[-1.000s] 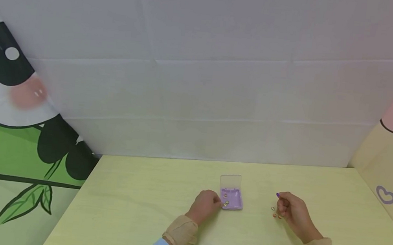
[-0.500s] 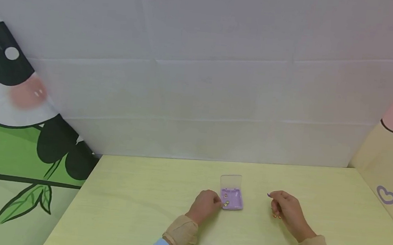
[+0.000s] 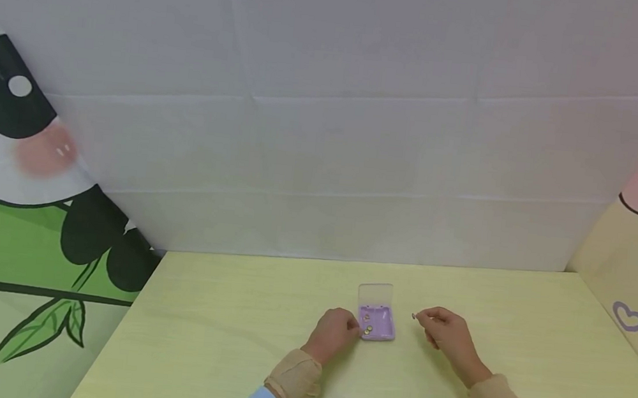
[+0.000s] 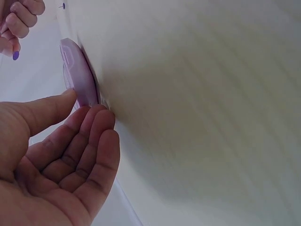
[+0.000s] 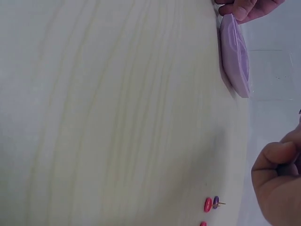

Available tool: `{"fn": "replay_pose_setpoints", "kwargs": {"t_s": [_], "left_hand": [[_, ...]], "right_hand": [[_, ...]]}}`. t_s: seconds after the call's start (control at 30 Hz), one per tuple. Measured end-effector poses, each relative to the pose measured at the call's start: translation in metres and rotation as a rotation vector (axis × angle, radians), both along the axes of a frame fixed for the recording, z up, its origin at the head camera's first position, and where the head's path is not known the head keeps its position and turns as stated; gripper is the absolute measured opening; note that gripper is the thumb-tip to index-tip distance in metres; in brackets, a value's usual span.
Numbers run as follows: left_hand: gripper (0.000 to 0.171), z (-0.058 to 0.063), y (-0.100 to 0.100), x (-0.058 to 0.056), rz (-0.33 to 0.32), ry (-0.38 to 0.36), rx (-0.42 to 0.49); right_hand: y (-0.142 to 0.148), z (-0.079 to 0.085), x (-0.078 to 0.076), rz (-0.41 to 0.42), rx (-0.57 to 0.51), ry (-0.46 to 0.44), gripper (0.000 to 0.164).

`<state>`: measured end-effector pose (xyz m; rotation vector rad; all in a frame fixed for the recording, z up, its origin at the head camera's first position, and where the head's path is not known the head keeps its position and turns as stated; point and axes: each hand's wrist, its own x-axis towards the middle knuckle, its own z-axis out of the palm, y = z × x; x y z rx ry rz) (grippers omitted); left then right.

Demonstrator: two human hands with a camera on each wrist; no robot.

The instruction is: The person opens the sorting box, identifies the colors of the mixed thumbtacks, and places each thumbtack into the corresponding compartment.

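A small lilac box [image 3: 382, 325] stands with its clear lid [image 3: 375, 293] up, a few thumbtacks [image 3: 368, 330] lying inside. My left hand [image 3: 333, 334] pinches the box's near left corner between thumb and fingers; the left wrist view shows the thumb against the lilac side [image 4: 77, 70]. To the right of the box, raised over the table, my right hand [image 3: 449, 340] pinches one purple thumbtack [image 4: 16, 55] at its fingertips. Below that hand, the right wrist view shows a red thumbtack [image 5: 208, 204] beside a dark blue one [image 5: 216, 202] with its pin sticking out sideways.
Another red thumbtack [image 5: 203, 224] is cut off at the right wrist view's bottom edge. The pale wood-grain table [image 3: 213, 342] meets a white cloth backdrop [image 3: 316, 224] behind. Printed panels stand left and right.
My right hand has moved left toward the box with the purple thumbtack, turning it from face-on to edge-on. The left hand and the box have stayed put.
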<state>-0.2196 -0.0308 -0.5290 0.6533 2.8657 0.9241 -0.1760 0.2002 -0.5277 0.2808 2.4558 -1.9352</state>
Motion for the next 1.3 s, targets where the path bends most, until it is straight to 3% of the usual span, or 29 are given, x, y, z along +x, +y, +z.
{"fn": "replay_pose_setpoints", "kwargs": {"t_s": [0.17,0.5,0.73,1.3], "left_hand": [[0.014,0.0,-0.002,0.001,-0.006,-0.006,-0.008],[0.014,0.001,-0.006,0.005,-0.016,0.0,-0.003],[0.014,0.002,-0.009,0.009,-0.027,-0.013,0.004],[0.015,0.001,-0.015,0.019,-0.053,-0.017,0.005]], "right_hand": [[-0.011,-0.002,-0.002,-0.021,0.046,-0.02,0.032],[-0.034,-0.003,-0.007,-0.015,0.253,0.017,0.021],[-0.053,0.0,-0.007,-0.017,0.292,0.031,0.018],[-0.073,-0.017,-0.011,-0.039,0.391,0.023,0.012]]}}
